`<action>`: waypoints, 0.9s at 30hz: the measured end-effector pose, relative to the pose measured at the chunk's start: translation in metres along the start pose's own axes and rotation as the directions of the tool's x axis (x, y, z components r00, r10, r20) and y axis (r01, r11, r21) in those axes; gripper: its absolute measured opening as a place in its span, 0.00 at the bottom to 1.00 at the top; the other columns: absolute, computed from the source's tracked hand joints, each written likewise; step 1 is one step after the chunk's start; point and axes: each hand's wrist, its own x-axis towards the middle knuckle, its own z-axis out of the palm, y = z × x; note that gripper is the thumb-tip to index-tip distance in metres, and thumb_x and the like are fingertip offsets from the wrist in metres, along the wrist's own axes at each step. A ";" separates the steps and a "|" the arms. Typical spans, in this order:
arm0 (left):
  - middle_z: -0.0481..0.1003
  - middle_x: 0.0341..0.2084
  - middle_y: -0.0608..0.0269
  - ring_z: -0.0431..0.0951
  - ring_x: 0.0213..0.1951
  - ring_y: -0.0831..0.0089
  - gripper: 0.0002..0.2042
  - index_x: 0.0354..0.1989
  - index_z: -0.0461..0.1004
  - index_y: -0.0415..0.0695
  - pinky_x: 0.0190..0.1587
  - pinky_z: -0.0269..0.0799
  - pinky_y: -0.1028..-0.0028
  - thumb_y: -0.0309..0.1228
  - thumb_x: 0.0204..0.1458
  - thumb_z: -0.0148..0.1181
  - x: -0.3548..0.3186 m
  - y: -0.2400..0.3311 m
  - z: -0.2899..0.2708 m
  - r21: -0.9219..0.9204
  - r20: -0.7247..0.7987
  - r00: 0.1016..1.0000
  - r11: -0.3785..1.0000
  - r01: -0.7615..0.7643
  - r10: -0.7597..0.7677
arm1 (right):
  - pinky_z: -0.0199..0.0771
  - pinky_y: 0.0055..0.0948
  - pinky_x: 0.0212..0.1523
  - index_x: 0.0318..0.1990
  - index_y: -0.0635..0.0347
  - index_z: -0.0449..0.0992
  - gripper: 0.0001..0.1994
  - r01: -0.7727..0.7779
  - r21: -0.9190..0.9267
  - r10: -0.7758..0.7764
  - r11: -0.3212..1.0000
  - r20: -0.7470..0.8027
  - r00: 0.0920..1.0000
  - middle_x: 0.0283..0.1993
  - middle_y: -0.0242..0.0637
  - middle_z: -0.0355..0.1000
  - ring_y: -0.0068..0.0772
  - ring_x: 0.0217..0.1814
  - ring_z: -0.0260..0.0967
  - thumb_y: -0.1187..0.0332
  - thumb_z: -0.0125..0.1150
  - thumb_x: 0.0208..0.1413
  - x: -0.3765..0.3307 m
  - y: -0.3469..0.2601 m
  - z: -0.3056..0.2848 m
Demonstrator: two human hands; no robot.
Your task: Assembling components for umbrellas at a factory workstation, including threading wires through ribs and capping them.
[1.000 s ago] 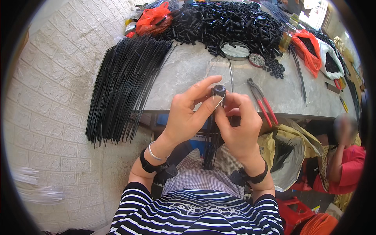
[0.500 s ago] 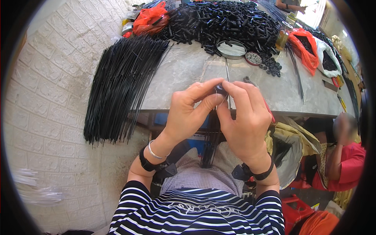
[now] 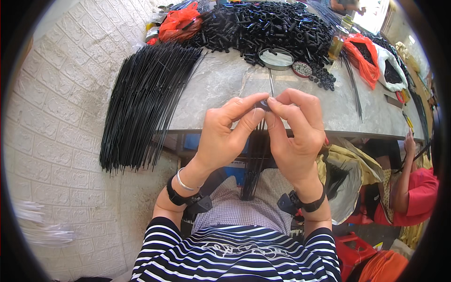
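- Hands first: how many, and what are they on?

- Two of the wearer's own. The left hand (image 3: 230,127) has thumb and index clamped on one small round black piece (image 3: 264,105), and the right hand (image 3: 297,122) has thumb and index closed on it from the other side. So it's right between the fingertips, showing over the front edge of the grey marble-patterned tabletop (image 3: 225,77). Some other fingers are hidden, can't tell on those.

- Anything hanging down there?

- Yeah, one bunch of long thin black sticks (image 3: 253,174), running from under the fingertips to the lap. They overlap, so no count from me, and I can't tell if they join the piece. At least one thin pale strand (image 3: 255,112) by the left thumb too.

- ok and the table?

- One thick black sheaf of thin sticks (image 3: 145,108) on the left, one huge heap of short black tubes (image 3: 272,28) at the back, both way too many to count. Two round dishes: a bigger silver-coloured dish (image 3: 277,68) with white sticks, a smaller red-rimmed dish (image 3: 302,77) with tiny grey bits. One thin grey metal rod (image 3: 271,82) behind the hands.

- Bags?

- Two orange-red plastic bags (image 3: 366,75), one at each side, plus one white plastic bag (image 3: 397,87) beside the right one.
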 end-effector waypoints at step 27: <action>0.74 0.26 0.64 0.69 0.28 0.84 0.13 0.47 0.76 0.38 0.30 0.66 0.82 0.23 0.53 0.58 -0.003 -0.005 -0.001 -0.115 -0.058 0.998 0.993 0.024 -0.031 | 0.72 0.30 0.33 0.33 0.64 0.76 0.10 0.146 -0.305 -0.121 0.941 0.099 0.988 0.36 0.36 0.71 0.37 0.38 0.69 0.79 0.61 0.37 0.005 -0.007 0.004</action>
